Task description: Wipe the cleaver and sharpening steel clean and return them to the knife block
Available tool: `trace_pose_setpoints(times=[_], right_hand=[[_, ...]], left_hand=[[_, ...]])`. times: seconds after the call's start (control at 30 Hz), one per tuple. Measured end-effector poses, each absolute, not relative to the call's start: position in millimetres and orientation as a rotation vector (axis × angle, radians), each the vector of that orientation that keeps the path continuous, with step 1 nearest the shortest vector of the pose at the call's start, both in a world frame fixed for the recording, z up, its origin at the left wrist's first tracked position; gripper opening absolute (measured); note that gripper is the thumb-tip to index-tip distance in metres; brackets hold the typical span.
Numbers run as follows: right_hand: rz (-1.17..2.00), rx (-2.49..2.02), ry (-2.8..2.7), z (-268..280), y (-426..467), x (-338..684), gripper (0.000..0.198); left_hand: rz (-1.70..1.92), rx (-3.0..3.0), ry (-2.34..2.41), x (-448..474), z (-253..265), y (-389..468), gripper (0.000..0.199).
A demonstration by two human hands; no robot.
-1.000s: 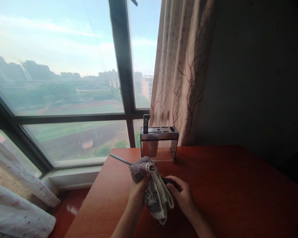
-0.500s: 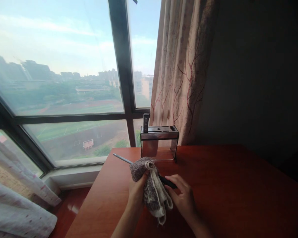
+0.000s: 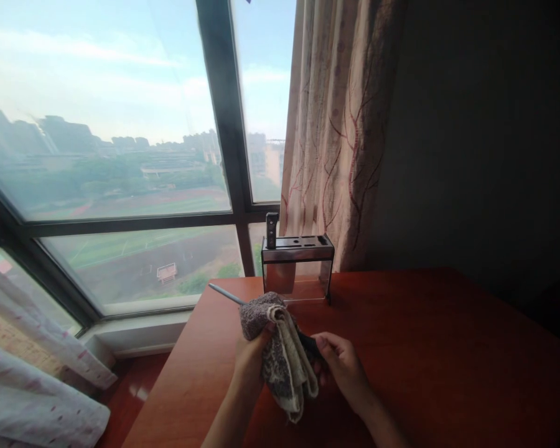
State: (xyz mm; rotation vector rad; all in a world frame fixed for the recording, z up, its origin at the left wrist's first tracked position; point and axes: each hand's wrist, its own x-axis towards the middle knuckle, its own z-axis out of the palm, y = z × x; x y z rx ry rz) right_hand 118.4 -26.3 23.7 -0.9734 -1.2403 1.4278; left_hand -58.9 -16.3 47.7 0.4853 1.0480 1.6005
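Note:
My left hand (image 3: 251, 358) is closed round a folded grey-and-cream towel (image 3: 289, 367), its thumb pressing on the near side. The towel is wrapped around the shaft of a sharpening steel (image 3: 225, 294). Its thin grey rod sticks out of the cloth to the upper left, and its black handle (image 3: 308, 342) comes out on the right. Fingers of my right hand (image 3: 344, 364) grip the end of that handle. The middle of the rod is hidden by the towel.
Beyond my hands, a knife block (image 3: 298, 254) with clear sides stands on the reddish-brown table (image 3: 429, 354). One black-handled knife (image 3: 271, 230) is in its left slot. A patterned curtain (image 3: 336, 137) and large windows lie behind; another curtain (image 3: 32, 392) hangs at the lower left.
The towel and steel have shifted slightly left in the view, partly with a small camera movement. My right-hand fingers have changed their hold on the handle, now nearer its end.

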Motion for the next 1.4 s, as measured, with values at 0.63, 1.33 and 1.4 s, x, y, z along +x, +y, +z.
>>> trace_pose_setpoints(times=[0.63,1.33,1.4], right_hand=[[1.385,-1.038,-1.217,26,-29,122,0.063],[0.498,-0.889,-1.673,27,-26,133,0.024],[0.526,-0.929,-1.669,25,-27,135,0.024]], left_hand=[[1.580,0.454,0.909,-66,46,-20,0.045],[1.706,0.353,1.023,-81,54,-9,0.033],[1.755,0.320,0.989,-92,55,-7,0.030]])
